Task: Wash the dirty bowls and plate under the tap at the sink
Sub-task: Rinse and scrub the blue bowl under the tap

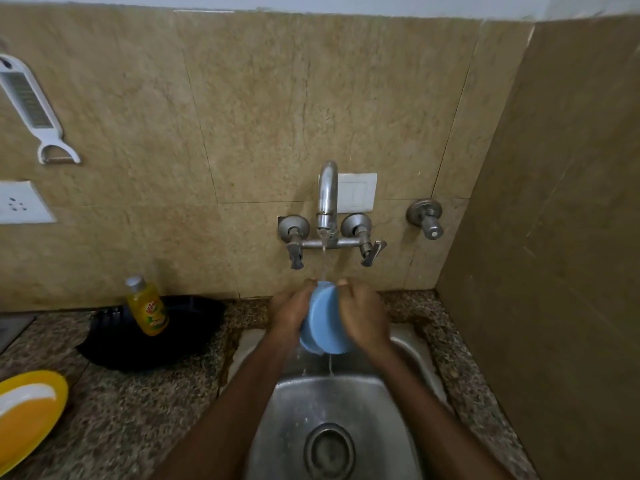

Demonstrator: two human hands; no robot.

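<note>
Head camera looks steeply down, close over sink (346,403).

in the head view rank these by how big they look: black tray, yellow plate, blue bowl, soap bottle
1. black tray
2. yellow plate, though the frame edge cuts it off
3. blue bowl and soap bottle look about alike; the left hand and right hand cover part of the bowl, so unranked

One blue bowl (323,320), one yellow plate (27,410), two hands: left hand (291,310), right hand (360,313). One tap (327,199), two lever handles (296,254), one wall valve (427,220), one sink (294,410). One soap bottle (149,310), one black tray (194,327), one white grater (29,105), one socket plate (20,204), one switch plate (358,194).
</note>
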